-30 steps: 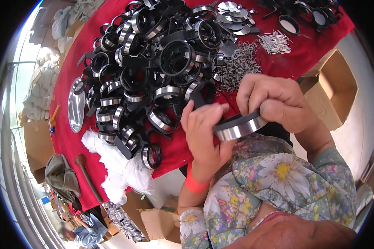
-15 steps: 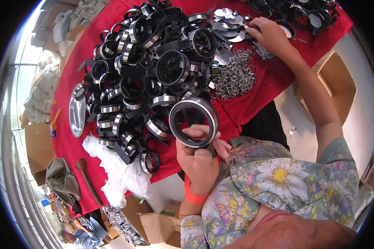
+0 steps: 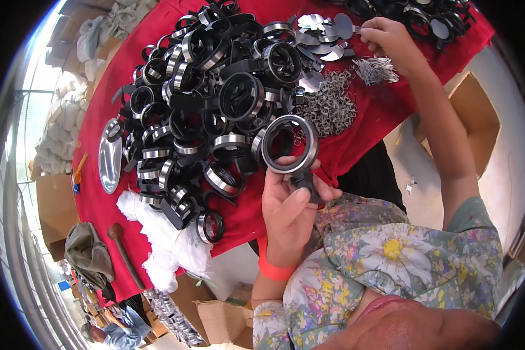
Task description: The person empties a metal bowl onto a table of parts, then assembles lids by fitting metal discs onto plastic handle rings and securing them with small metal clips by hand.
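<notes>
My left hand (image 3: 289, 219), with an orange band at its wrist, grips a black ring-shaped fitting with a silver band (image 3: 313, 146) by its short black stem. The ring stands up above my fingers, its opening turned upward. At the far right of the table my right hand (image 3: 388, 44) pinches the narrow tab of a grey round metal disc (image 3: 343, 26). That disc is beside a loose pile of similar discs (image 3: 318, 49). Just below my right hand lies a bunch of thin metal pins (image 3: 377, 70), and nearer me a heap of small wire clips (image 3: 329, 111).
A large heap of black-and-silver ring fittings (image 3: 186, 105) covers the left of the red cloth (image 3: 245, 216). More dark rings (image 3: 420, 23) lie far right. An oval metal tray (image 3: 109, 163), white plastic bag (image 3: 163, 227) and mallet (image 3: 122, 251) line the left edge. Cardboard boxes stand around.
My left hand has moved right and slightly away from me with the ring fitting, whose stem now shows. My right hand has shifted slightly right and now holds a disc raised beside the pile.
</notes>
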The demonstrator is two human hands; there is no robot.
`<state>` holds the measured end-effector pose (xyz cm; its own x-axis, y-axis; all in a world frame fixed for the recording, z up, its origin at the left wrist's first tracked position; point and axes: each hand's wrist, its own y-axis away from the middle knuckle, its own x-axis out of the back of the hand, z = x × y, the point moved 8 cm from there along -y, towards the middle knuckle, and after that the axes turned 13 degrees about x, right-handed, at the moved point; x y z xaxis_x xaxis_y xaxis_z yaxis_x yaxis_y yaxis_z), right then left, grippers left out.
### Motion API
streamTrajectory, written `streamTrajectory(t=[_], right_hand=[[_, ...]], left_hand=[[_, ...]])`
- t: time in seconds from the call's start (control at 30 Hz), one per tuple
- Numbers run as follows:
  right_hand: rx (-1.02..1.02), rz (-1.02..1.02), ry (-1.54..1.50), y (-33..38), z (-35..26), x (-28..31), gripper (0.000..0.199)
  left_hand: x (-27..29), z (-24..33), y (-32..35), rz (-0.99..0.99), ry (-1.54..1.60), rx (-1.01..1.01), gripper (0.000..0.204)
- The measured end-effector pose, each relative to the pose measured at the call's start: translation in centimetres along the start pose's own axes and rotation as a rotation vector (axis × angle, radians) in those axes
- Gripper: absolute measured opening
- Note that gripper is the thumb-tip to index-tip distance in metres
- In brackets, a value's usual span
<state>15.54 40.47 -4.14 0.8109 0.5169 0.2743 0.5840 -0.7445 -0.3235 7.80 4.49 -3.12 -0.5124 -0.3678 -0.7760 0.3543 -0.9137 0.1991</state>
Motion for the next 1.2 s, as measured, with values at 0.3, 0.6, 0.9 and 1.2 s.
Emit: streamTrajectory(t=[0.3, 0.6, 0.9, 1.2], right_hand=[[0.358, 0.136, 0.082, 9.5, -8.7, -2.2, 0.010], [0.900, -0.283, 0.086, 17.4, -18.8, -7.6, 0.027], [0.885, -0.325, 0.140, 18.6, -18.5, -10.8, 0.029], [0.930, -0.368, 0.105, 20.3, -19.3, -11.0, 0.032]], left_hand=[[0.4, -1.0, -0.8, 0.099, -0.204, -0.042, 0.045], [0.0, -1.4, -0.5, 0.118, -0.249, -0.059, 0.048], [0.1, -1.6, 0.7, 0.129, -0.306, -0.190, 0.057], [0.8, -1.7, 2.2, 0.069, -0.190, -0.237, 0.043]])
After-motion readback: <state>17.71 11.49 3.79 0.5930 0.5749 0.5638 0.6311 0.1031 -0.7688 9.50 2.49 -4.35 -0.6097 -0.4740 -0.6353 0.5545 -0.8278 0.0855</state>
